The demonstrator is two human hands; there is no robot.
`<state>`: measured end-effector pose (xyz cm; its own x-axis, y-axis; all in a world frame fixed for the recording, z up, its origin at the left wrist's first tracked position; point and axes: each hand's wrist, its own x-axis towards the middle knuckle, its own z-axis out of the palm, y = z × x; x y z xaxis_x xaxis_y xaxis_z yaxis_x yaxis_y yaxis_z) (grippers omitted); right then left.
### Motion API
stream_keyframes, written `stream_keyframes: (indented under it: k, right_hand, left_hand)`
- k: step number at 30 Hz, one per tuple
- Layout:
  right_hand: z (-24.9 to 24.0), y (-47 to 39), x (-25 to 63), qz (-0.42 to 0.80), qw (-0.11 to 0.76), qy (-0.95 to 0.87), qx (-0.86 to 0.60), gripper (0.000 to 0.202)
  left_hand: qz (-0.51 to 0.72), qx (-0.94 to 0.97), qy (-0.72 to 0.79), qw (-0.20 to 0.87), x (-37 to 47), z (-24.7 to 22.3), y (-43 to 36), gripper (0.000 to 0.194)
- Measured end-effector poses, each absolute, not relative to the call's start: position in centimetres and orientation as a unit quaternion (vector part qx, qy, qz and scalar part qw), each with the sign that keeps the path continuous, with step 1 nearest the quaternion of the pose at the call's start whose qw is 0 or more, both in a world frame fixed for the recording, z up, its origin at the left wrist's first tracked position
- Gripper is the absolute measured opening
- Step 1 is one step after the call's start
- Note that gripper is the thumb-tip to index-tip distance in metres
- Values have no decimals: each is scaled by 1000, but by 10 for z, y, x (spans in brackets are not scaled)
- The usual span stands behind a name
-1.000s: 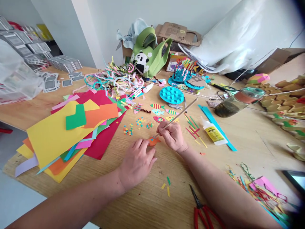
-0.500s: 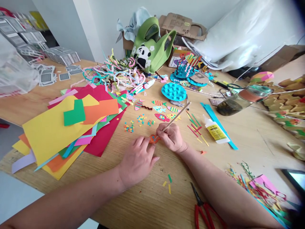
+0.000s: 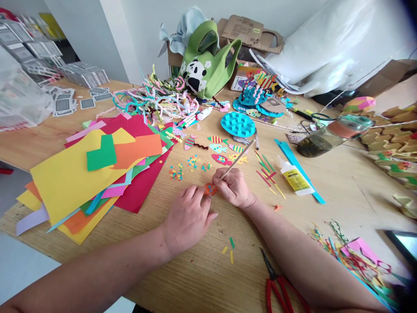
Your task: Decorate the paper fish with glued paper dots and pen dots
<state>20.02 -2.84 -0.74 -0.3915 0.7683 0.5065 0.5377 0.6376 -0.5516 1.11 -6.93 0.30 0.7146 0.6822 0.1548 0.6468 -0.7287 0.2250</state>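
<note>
With its fingertips, my left hand point(image 3: 188, 215) presses a small orange paper fish point(image 3: 209, 188) with blue marks against the table; the fingers cover much of it. My right hand point(image 3: 233, 188) is closed around a thin wooden stick point(image 3: 239, 157), which slants up and away. The stick's lower end is hidden by the fingers, close over the orange fish. Beyond the hands lie several decorated paper fish point(image 3: 221, 159). Small coloured paper dots point(image 3: 176, 172) are heaped to the left of them, and narrow paper strips point(image 3: 267, 174) to the right.
A glue bottle point(image 3: 296, 177) lies right of my right hand, near a glass jar point(image 3: 332, 135). Red-handled scissors point(image 3: 276, 282) rest beside my right forearm. Coloured paper sheets point(image 3: 81, 182) are stacked at left. Pipe cleaners point(image 3: 159, 98) and a green panda bag point(image 3: 205, 65) stand behind.
The stick's upper end has shifted slightly left and down, with a small tilt of my right hand. My left hand stays in place on the orange paper fish.
</note>
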Motion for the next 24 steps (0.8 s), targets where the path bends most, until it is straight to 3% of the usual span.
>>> stream_keyframes:
  k: [24]
  right_hand:
    - [-11, -26, 200, 137, 409, -821, -375, 23]
  left_hand:
    - [107, 924, 360, 76, 11, 7, -70, 30]
